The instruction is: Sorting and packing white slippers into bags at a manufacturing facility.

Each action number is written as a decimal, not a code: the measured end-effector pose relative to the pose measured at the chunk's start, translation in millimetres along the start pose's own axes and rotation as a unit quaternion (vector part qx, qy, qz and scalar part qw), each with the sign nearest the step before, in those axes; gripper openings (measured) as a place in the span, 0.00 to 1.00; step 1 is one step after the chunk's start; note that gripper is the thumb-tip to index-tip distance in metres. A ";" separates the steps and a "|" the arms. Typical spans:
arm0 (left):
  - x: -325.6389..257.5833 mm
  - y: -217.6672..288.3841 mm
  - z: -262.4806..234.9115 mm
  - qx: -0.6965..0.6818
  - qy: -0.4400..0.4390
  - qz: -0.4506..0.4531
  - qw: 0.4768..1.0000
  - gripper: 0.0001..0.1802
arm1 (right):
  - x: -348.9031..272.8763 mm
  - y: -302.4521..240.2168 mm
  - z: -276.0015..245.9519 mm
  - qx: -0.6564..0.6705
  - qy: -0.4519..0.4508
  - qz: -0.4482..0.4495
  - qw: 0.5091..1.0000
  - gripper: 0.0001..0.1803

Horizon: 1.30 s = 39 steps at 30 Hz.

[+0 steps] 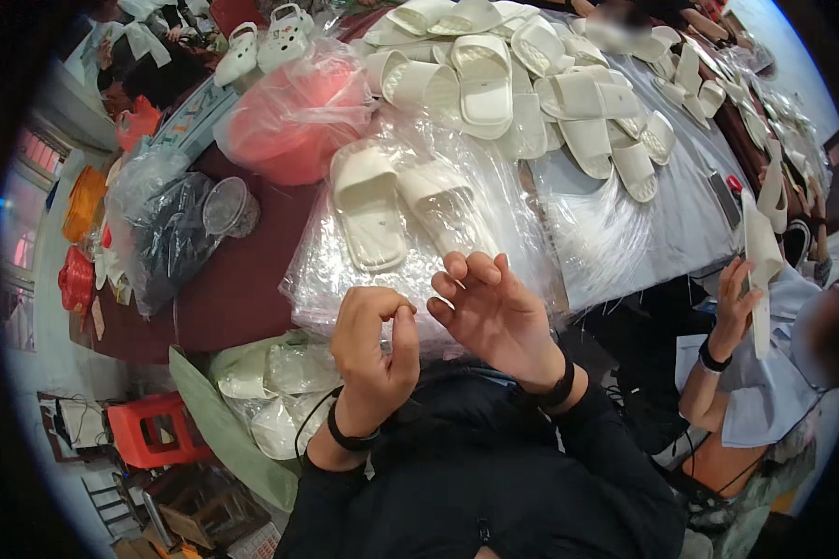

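Observation:
My left hand is closed, its thumb and index fingertips brought together over the near edge of a stack of clear plastic bags. Whatever may be between those fingertips is too small to make out. Beside it, my right hand is turned palm up, fingers loosely bent and apart, with nothing in it. Just beyond both hands, a white slide slipper lies on the bags. A second white slipper sits to its right, with shiny clear film around it. Neither hand grips a slipper.
White slippers are heaped at the far side. Thin white strands lie on the grey cloth at right. A red bag in clear plastic and a clear cup stand left. Another person's hand holds a slipper at right.

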State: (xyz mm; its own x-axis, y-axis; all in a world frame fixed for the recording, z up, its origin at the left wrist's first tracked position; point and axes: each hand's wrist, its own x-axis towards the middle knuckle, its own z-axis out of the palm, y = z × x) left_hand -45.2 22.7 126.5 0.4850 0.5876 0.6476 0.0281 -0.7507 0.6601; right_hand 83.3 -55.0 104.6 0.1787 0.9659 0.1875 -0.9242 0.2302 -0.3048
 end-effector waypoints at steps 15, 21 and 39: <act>-6.1 0.2 -1.4 0.009 -0.007 0.005 1.000 0.03 | -3.9 2.7 11.7 0.014 0.039 0.050 0.998 0.16; -4.7 -21.3 -5.6 0.072 -0.004 -0.070 0.995 0.04 | -3.8 -15.7 -4.7 -0.188 -0.049 -0.102 0.976 0.20; -29.6 -88.7 5.6 0.139 -0.167 -0.349 0.912 0.40 | 25.7 -15.5 -15.8 -0.432 0.100 -0.163 0.882 0.11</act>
State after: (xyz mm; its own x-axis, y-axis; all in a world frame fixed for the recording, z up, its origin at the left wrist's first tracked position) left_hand -57.1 70.2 46.7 0.5017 0.8618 -0.0751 0.6300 -0.3045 0.7144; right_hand 107.5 -31.9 99.4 0.5233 0.8131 0.2550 -0.2267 0.4212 -0.8782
